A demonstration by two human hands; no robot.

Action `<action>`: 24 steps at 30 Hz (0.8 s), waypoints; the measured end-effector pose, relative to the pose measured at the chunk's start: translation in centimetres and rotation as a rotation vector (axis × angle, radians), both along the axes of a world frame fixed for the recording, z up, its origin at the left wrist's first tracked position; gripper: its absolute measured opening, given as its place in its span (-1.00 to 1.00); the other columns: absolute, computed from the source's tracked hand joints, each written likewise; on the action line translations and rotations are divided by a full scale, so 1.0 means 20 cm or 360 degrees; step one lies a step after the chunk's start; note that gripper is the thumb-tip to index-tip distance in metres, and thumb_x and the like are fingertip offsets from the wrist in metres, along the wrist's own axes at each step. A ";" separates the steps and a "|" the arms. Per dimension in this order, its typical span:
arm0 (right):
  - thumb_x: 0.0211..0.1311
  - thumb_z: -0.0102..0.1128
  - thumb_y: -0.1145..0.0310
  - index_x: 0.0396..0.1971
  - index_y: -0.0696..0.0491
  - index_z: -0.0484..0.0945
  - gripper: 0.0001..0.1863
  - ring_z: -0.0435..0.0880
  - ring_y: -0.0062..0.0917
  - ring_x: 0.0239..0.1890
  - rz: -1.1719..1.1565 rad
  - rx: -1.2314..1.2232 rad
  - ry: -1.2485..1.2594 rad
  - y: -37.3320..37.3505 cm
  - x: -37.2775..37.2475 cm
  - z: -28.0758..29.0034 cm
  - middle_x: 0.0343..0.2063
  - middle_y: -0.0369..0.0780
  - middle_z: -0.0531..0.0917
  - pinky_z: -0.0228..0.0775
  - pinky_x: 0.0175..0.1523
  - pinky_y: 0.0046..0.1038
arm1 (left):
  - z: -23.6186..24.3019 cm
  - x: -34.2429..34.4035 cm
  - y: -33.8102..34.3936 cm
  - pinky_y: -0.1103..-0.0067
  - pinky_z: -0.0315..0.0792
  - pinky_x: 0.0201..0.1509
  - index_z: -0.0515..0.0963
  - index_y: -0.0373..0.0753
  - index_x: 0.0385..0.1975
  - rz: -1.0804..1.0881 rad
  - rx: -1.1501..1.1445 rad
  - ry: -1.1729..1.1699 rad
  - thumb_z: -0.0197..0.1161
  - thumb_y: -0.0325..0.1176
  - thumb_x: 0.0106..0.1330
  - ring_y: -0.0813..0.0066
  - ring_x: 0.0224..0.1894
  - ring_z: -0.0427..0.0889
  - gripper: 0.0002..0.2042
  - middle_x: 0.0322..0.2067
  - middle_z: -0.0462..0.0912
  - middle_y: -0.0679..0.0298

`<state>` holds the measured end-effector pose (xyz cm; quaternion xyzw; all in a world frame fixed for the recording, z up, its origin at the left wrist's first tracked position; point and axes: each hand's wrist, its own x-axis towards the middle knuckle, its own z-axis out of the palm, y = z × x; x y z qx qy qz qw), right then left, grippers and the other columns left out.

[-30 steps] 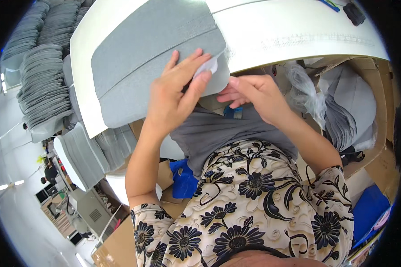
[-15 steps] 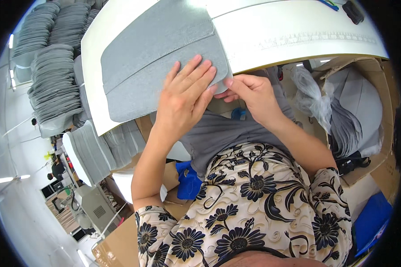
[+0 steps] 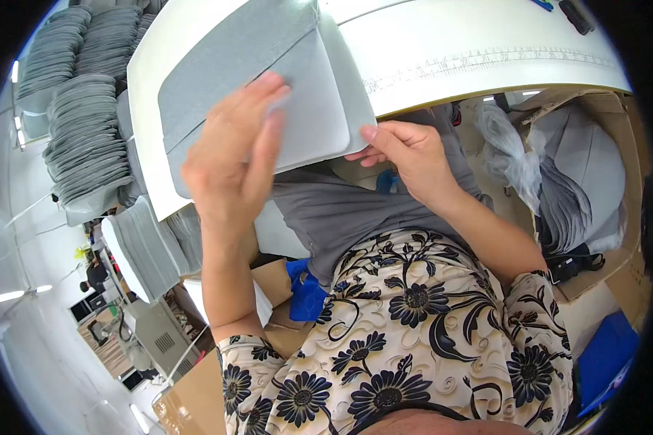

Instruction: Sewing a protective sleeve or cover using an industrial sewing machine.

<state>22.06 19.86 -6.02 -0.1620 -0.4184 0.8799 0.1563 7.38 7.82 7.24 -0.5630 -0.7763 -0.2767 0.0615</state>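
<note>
A grey panel with a seam [image 3: 221,69] lies on the white worktop [image 3: 435,43], with a smooth pale grey layer [image 3: 315,123] showing at its right part. My right hand [image 3: 403,156] pinches the lower right corner of the layered piece between thumb and fingers. My left hand [image 3: 232,156] is over the left middle of the panel, smeared by motion; whether it grips the small pale patch at its fingertips I cannot tell.
Tall stacks of grey padded pieces [image 3: 87,138] stand at the left. At the right are a cardboard box [image 3: 631,203] of grey pieces and a crumpled plastic bag [image 3: 504,145]. A dark object [image 3: 577,18] sits on the worktop. A person [image 3: 94,275] is far left.
My left hand has moved left from the panel's right part, and a broad pale layer now shows there. My right hand stays at the corner.
</note>
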 end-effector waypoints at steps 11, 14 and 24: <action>0.43 0.14 0.34 -0.15 0.25 0.68 -0.72 0.72 -0.59 -0.26 -0.0082 0.0174 0.0031 0.01 0.01 0.01 -0.31 -0.20 0.74 0.59 -0.15 -0.57 | -0.21 0.09 0.02 0.44 0.57 -0.08 0.70 -0.30 -0.23 -0.0400 -0.0086 0.0446 0.44 -0.56 -0.01 0.27 -0.09 0.71 -0.72 -0.19 0.73 0.20; 0.41 0.14 0.35 -0.17 0.26 0.68 -0.73 0.71 -0.61 -0.28 -0.0076 0.0201 0.0006 0.02 0.01 -0.01 -0.33 -0.20 0.74 0.58 -0.14 -0.57 | -0.22 0.11 0.02 0.44 0.56 -0.14 0.69 -0.28 -0.23 -0.0388 -0.0068 0.0478 0.45 -0.56 -0.03 0.27 -0.15 0.68 -0.70 -0.19 0.70 0.24; 0.40 0.13 0.36 -0.20 0.25 0.69 -0.74 0.69 -0.64 -0.30 -0.0120 0.0196 0.0010 0.04 0.01 -0.03 -0.36 -0.22 0.74 0.55 -0.15 -0.55 | -0.25 0.13 0.01 0.43 0.54 -0.16 0.67 -0.32 -0.21 -0.0386 -0.0167 0.0636 0.46 -0.55 -0.07 0.27 -0.18 0.63 -0.67 -0.13 0.65 0.24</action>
